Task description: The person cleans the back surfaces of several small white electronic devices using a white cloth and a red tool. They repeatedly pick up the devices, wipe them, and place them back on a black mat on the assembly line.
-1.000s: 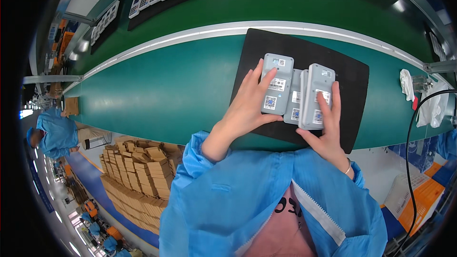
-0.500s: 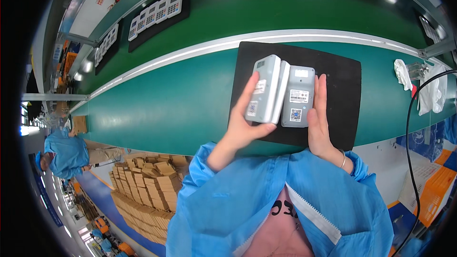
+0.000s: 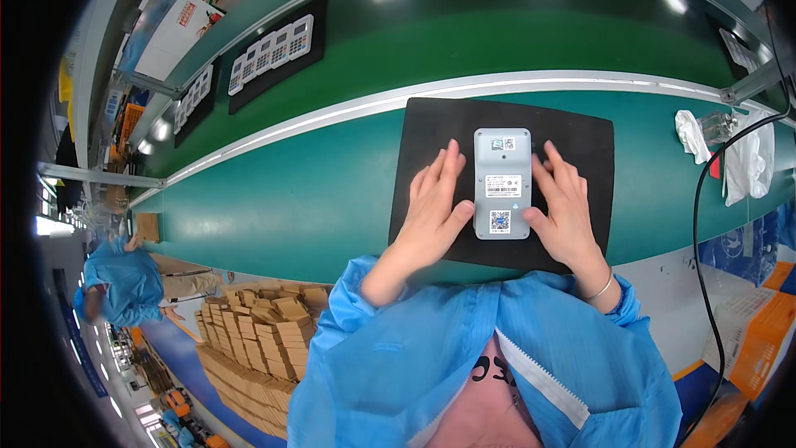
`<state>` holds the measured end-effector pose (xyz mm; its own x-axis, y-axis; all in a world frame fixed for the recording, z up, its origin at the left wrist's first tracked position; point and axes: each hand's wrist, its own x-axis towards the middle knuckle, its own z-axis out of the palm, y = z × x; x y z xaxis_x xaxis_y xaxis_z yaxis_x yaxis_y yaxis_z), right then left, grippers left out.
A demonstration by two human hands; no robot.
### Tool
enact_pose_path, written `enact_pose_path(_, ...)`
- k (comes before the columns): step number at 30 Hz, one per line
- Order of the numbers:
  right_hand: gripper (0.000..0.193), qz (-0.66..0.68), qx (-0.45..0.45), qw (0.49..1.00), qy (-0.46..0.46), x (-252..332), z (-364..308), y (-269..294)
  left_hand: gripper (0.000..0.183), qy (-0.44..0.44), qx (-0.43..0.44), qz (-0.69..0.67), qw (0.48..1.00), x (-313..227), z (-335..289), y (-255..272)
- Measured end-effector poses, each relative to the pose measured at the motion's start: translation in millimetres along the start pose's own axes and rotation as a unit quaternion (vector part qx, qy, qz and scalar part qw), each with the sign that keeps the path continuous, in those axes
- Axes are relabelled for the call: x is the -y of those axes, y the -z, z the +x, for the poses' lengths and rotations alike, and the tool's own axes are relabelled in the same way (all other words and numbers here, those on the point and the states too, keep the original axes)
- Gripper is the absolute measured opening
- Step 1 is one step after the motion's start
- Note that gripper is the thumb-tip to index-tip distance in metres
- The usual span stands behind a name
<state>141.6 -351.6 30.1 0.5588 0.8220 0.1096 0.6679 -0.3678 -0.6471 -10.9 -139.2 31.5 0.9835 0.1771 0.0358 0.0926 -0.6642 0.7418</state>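
Observation:
A pale grey payment terminal (image 3: 502, 168) lies back side up on a black mat (image 3: 580, 241), its labels and square code showing. Whether other terminals sit beneath it I cannot tell. My left hand (image 3: 431, 209) is open at its left side, fingers stretched out and thumb tip close to the lower left edge. On the other side my right hand (image 3: 568, 209) is open too, with its thumb and fingertips at the terminal's right edge.
Beyond the metal rail, a row of keypad terminals (image 3: 271, 54) rests on a dark mat on the green belt. White bags (image 3: 750, 162) and a black cable (image 3: 698, 241) are at right. Stacked cardboard boxes (image 3: 257, 332) and a person in blue (image 3: 124, 282) are at left.
My left hand has let go of the terminals it held tilted. Where several stood side by side, only one back now shows, between my two open hands.

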Motion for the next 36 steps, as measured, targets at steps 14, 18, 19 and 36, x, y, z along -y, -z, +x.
enact_pose_path(14,0.137,0.123,-0.077,0.982,0.124,9.6,-20.9,-15.1,0.169,-0.243,-0.046,-0.286,0.926,-8.6,12.3,-37.8)
enact_pose_path(18,0.134,0.058,-0.137,0.965,0.215,-10.3,-30.3,-35.6,0.158,-0.320,-0.078,-0.152,0.932,-10.0,5.0,-45.4)
enact_pose_path(19,0.133,0.062,-0.145,0.962,0.225,-12.0,-31.4,-37.4,0.158,-0.325,-0.088,-0.144,0.930,-8.9,4.4,-48.1)
enact_pose_path(36,0.128,0.068,-0.097,0.976,0.183,-12.3,-37.8,-30.9,0.141,-0.228,0.010,-0.095,0.969,-1.1,8.2,-47.0)
